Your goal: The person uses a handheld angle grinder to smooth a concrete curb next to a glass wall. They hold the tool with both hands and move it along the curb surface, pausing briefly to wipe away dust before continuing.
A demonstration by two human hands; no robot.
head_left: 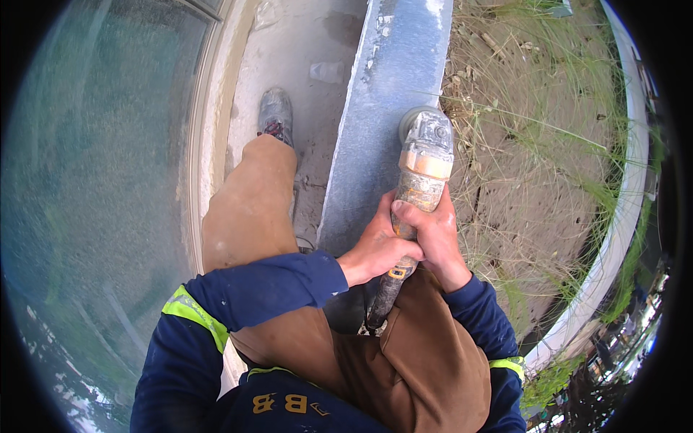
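Observation:
An angle grinder (426,155), dusty and worn with a grey metal head and a dark rear end, lies lengthwise in both my hands. Its round disc (408,124) touches or hovers just over the right edge of a grey-blue stone ledge (390,65); I cannot tell which. My left hand (380,245) wraps round the grinder body from the left. My right hand (435,231) grips it from the right, a little farther forward, with the thumb across the top. The fingers' undersides are hidden by the tool.
Left of the ledge runs a dusty concrete strip (317,36) with my boot (276,112) on it. A large glass pane (108,144) in a frame borders that strip. Right of the ledge is a soil bed (527,187) with thin grass, bounded by a pale curved kerb (617,245).

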